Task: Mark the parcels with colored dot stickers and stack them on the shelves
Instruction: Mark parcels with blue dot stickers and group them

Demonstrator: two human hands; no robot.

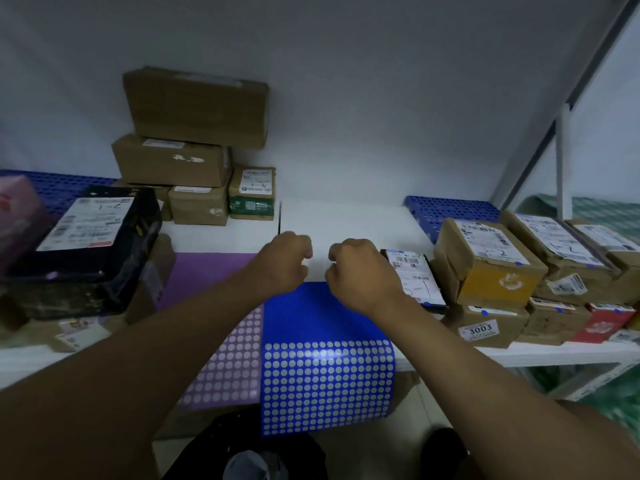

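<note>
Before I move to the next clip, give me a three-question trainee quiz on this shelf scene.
1. True or false: the blue sheet lies left of the purple sheet.
2. Which number is printed on the label of the low box at the shelf's front edge, right of the right hand?
A. 1002
B. 3003
C. 7005
3. Fill in: the parcel left of the left hand has ____ wrapping.

Key
1. False: the blue sheet lies right of it.
2. B.
3. Black.
</note>
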